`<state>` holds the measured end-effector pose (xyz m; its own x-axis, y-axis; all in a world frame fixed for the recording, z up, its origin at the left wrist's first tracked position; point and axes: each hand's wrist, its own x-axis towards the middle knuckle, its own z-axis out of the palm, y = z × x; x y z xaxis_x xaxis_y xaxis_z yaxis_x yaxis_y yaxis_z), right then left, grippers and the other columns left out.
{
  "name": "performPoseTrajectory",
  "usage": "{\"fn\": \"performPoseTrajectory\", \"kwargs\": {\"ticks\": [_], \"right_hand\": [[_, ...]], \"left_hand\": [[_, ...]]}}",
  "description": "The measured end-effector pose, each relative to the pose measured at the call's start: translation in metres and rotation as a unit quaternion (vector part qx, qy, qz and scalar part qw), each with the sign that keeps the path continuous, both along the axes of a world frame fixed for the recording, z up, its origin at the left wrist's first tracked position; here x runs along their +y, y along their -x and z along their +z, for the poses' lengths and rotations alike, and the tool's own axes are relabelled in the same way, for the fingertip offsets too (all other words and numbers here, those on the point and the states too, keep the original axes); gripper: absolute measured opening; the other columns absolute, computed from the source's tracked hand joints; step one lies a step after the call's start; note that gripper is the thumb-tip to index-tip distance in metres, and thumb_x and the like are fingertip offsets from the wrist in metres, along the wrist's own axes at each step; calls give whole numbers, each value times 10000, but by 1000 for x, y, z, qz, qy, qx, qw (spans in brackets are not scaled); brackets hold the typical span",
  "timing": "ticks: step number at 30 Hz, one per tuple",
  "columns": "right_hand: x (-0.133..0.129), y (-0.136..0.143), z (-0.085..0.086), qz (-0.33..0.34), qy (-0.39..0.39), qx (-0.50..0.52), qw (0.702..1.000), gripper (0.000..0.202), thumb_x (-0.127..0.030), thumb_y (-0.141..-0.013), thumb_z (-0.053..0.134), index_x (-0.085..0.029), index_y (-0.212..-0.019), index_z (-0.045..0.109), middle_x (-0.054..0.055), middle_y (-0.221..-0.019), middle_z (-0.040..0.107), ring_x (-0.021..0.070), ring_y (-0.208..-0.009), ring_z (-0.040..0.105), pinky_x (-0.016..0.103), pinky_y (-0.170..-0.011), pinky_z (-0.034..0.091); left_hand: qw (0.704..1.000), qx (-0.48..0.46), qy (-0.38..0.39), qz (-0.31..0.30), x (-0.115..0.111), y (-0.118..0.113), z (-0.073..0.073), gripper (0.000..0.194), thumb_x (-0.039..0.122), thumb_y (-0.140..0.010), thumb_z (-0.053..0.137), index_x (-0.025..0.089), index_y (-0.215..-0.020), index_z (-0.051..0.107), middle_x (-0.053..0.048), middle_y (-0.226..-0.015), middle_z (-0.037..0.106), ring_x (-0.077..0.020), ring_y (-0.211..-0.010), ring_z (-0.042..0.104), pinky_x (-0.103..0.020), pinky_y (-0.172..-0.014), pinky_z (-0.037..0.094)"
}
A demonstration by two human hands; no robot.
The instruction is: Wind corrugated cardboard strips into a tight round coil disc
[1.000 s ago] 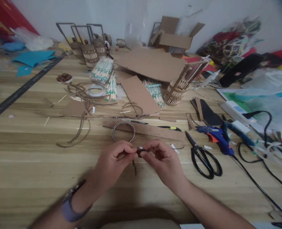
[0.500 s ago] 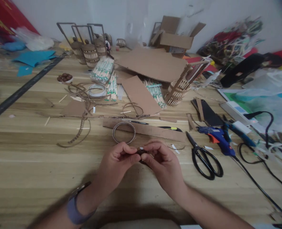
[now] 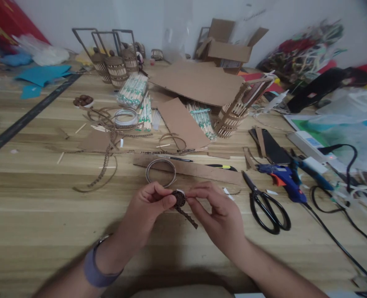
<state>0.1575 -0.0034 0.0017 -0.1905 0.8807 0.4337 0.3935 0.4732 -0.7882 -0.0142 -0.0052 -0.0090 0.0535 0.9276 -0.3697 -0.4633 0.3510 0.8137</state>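
Observation:
Between both hands is a dark brown corrugated cardboard strip wound into a small flat coil (image 3: 179,199), its loose tail hanging down to the right. A small white piece shows at the coil's top edge. My left hand (image 3: 152,203) pinches the coil's left side between thumb and fingers. On the other side, the closed thumb and fingertips of my right hand (image 3: 213,209) grip its right edge. Just behind the hands lies a ring of thin strip (image 3: 161,173) on the table.
Black scissors (image 3: 266,205) and a blue glue gun (image 3: 283,180) with a cord lie at right. A cutter with a yellow mark (image 3: 222,167) rests on a cardboard strip (image 3: 189,169). Farther back are bundled sticks (image 3: 132,92), cardboard sheets (image 3: 199,80) and slatted lantern-like models (image 3: 118,71).
The coil has turned so its round face shows, and its tail now hangs out. My right hand has shifted slightly right, to the coil's edge.

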Motion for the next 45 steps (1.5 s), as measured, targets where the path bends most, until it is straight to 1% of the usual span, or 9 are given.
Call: {"fn": "performPoseTrajectory", "kwargs": {"ticks": [6, 11, 15, 20, 29, 34, 39, 45], "right_hand": [[4, -5, 1, 21, 3, -24, 999, 141, -109, -880, 639, -235, -885, 701, 11, -826, 710, 153, -777, 691, 239, -688, 565], [8, -11, 2, 52, 25, -56, 997, 122, -105, -882, 652, -215, -851, 693, 4, -797, 691, 137, -736, 673, 212, -664, 543], [9, -13, 1, 77, 34, -82, 993, 123, -104, -897, 624, -204, -852, 682, 16, -804, 679, 141, -732, 665, 222, -666, 537], [8, -13, 0, 95, 34, -99, 990, 140, -118, -920, 567, -209, -873, 662, 29, -811, 669, 153, -736, 659, 239, -653, 536], [9, -12, 0, 102, 43, -92, 990, 151, -101, -910, 542, -197, -866, 650, 31, -803, 662, 145, -725, 647, 224, -646, 509], [9, -12, 3, 87, 80, -77, 990, 136, -139, -915, 592, -214, -828, 666, 6, -763, 665, 138, -704, 635, 215, -647, 494], [8, -11, 4, 81, 110, -71, 988, 141, -177, -922, 600, -222, -826, 692, 6, -755, 687, 148, -699, 647, 231, -642, 500], [7, -10, 3, 68, 106, -66, 990, 130, -166, -906, 618, -222, -817, 694, 8, -759, 695, 155, -700, 655, 246, -641, 511]], "left_hand": [[999, 42, -13, -8, 0, 2, -2, 253, 239, -562, 910, 178, -607, 669, 55, -609, 713, -69, -580, 595, -159, -582, 463], [997, 74, -10, -32, 0, 5, -1, 222, 203, -555, 881, 180, -613, 669, 43, -630, 733, -85, -583, 609, -177, -580, 480], [993, 107, -23, -47, 0, 7, -1, 198, 202, -584, 856, 184, -614, 661, 41, -631, 722, -96, -589, 607, -195, -587, 485], [992, 117, -12, -55, 0, 7, 0, 169, 194, -580, 837, 185, -603, 670, 33, -644, 728, -103, -611, 608, -199, -596, 484], [993, 101, 1, -60, 3, 5, 1, 196, 183, -539, 848, 184, -573, 654, 41, -623, 725, -93, -595, 605, -188, -597, 481], [995, 82, 1, -59, 3, 6, 2, 218, 198, -540, 858, 184, -582, 644, 50, -592, 709, -88, -556, 592, -188, -562, 474], [995, 84, 0, -59, 5, 7, 1, 254, 225, -536, 878, 182, -589, 634, 43, -584, 706, -95, -542, 596, -202, -556, 479], [995, 79, 3, -56, 4, 5, 1, 259, 221, -535, 887, 180, -589, 636, 35, -607, 715, -106, -557, 598, -218, -574, 481]]}}
